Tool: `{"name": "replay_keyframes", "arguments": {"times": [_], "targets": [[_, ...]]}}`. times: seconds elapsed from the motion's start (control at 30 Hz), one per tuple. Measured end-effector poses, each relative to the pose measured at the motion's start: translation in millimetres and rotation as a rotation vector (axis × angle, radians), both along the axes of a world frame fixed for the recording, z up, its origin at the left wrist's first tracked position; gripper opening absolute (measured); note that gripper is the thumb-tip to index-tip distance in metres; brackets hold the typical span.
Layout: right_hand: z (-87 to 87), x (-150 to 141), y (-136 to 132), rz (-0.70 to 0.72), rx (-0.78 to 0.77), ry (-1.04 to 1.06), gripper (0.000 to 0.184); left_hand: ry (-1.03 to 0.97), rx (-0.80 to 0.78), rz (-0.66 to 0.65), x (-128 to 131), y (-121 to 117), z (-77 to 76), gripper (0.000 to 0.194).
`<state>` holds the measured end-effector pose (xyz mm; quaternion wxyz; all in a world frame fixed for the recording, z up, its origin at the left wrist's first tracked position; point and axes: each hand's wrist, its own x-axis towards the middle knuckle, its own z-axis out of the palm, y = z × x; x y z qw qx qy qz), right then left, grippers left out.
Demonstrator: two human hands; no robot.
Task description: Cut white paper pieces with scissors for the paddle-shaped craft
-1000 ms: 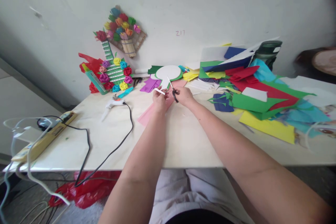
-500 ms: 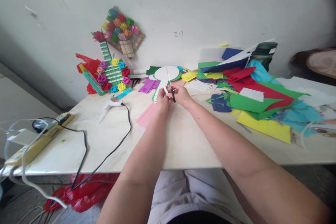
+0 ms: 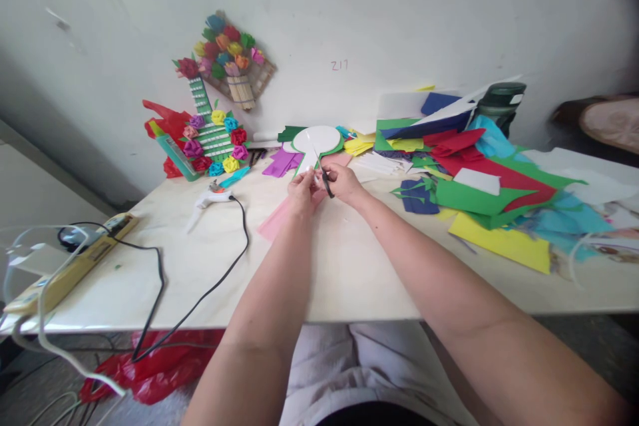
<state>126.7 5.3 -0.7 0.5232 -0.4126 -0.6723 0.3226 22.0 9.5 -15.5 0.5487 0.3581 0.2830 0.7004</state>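
Note:
My right hand (image 3: 343, 185) grips a pair of black-handled scissors (image 3: 327, 184), its blades pointing up and away over a white fan shape with a green border (image 3: 316, 140). Close beside it, my left hand (image 3: 302, 189) is closed with its fingers pinched on a small white strip (image 3: 309, 172), partly hidden by the fingers. Both hands meet above the fan shape's handle end. Pink paper (image 3: 273, 218) lies under and beside my left hand. Purple paper (image 3: 282, 162) rests left of the fan shape.
At left are a white glue gun (image 3: 213, 198) with a black cord and a yellow power strip (image 3: 74, 263). A flower-covered guitar craft (image 3: 218, 140) and a glue bottle (image 3: 176, 154) stand behind. Coloured sheets (image 3: 484, 193) pile up at right near a dark green bottle (image 3: 500, 106).
The white strip rose in front of the fan shape, then dropped lower between my hands. The scissors' blades swung upright, then leaned left again. My view shifted slightly to the right.

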Motion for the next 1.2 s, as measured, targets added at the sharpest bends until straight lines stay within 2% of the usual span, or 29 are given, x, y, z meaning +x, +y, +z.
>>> {"name": "replay_keyframes", "arguments": {"times": [0.1, 0.27, 0.47, 0.67, 0.9, 1.2], "targets": [[3.0, 3, -1, 0.016, -0.137, 0.18, 0.024, -0.02, -0.041, 0.02, 1, -6, 4.9, 0.017], [6.1, 9, -3, -0.114, -0.304, 0.215, 0.029, -0.05, -0.075, 0.003, 3, -12, 11.5, 0.014], [7.1, 7, -5, -0.093, -0.347, 0.209, 0.034, -0.054, -0.089, 0.025, 3, -9, 9.7, 0.017], [9.6, 7, -7, -0.009, -0.439, 0.274, 0.033, -0.028, -0.079, 0.021, 0, -5, 5.2, 0.02], [3.9, 7, -1, -0.012, -0.454, 0.321, 0.038, 0.013, -0.04, 0.016, -1, -4, 2.6, 0.02], [3.9, 7, -1, -0.008, -0.428, 0.36, 0.034, 0.028, -0.047, -0.121, -1, -7, 3.4, 0.019]]}}
